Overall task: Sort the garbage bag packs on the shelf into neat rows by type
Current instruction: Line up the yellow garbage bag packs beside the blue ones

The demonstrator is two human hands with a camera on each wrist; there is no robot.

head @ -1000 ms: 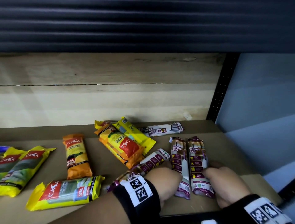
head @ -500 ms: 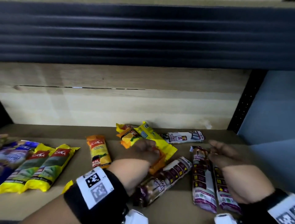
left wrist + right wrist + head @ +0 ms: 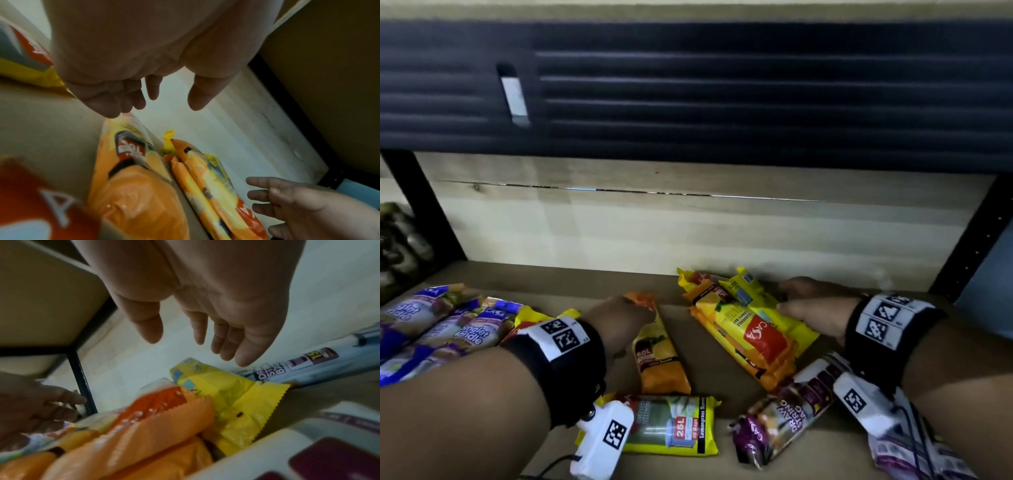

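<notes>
On the brown shelf (image 3: pixel 707 363) a single orange pack (image 3: pixel 659 346) lies lengthwise. My left hand (image 3: pixel 631 313) is open over its far end (image 3: pixel 131 146), fingers straight; I cannot tell if it touches. To the right lies a slanted pile of orange packs (image 3: pixel 750 339) on a yellow pack (image 3: pixel 799 334). My right hand (image 3: pixel 786 303) is open at the pile's right side, with its fingers (image 3: pixel 226 352) above the yellow pack (image 3: pixel 232 395) and a white drawstring pack (image 3: pixel 308 366). Near the front lie a yellow 25L pack (image 3: pixel 674 425) and a maroon drawstring pack (image 3: pixel 784 407).
Blue singlet-handle packs (image 3: pixel 431 329) and yellow packs (image 3: pixel 530 313) lie in a row at the left. More purple-white packs (image 3: pixel 904 455) sit under my right wrist. A pale wooden back wall (image 3: pixel 688 233), black posts (image 3: pixel 969 246) and a low dark shelf overhead (image 3: pixel 722 85) bound the space.
My left hand left the orange pile and moved left to the single orange pack. My right hand moved from the maroon packs up to the pile's right side. The view shifted left.
</notes>
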